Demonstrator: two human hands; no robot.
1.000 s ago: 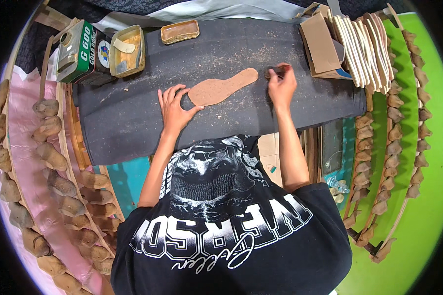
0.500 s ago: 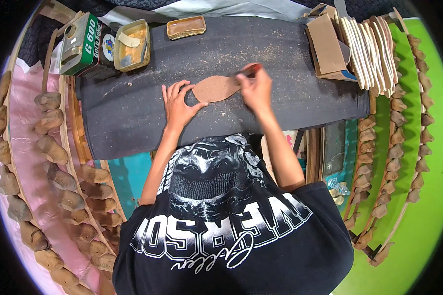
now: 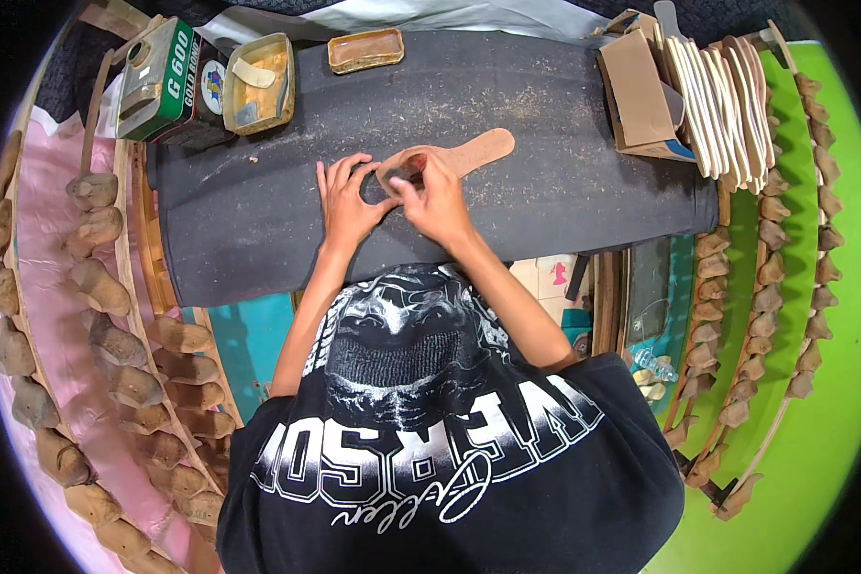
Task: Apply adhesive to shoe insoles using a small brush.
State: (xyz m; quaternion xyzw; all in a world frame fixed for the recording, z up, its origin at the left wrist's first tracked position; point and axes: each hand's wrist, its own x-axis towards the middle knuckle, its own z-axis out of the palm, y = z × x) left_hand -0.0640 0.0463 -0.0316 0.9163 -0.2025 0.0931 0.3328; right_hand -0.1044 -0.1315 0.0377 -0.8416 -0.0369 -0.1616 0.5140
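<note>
A tan shoe insole (image 3: 488, 147) lies flat on the dark cloth, its narrow end pointing up to the right. My left hand (image 3: 347, 203) frames the wide end, thumb and forefinger curved against its edges and holding it down. Over that same end, my right hand (image 3: 437, 203) is closed on a small brush-like tool (image 3: 410, 170) with a reddish body and a dark part. Motion smears the tool, so its exact kind is unclear. My right hand and the tool hide part of the insole's wide end.
Pale dust dots the dark-covered table (image 3: 287, 230). A green metal can (image 3: 158, 81), a cut-open container (image 3: 260, 86) and a shallow tray (image 3: 365, 51) line the far left. Far right, a cardboard box (image 3: 636, 100) stands beside stacked soles (image 3: 722, 105). Racks of wooden shoe lasts (image 3: 100, 287) flank both sides.
My right hand has swept left with the tool, from the insole's narrow end to its wide end, uncovering the narrow end. My left hand stays in place.
</note>
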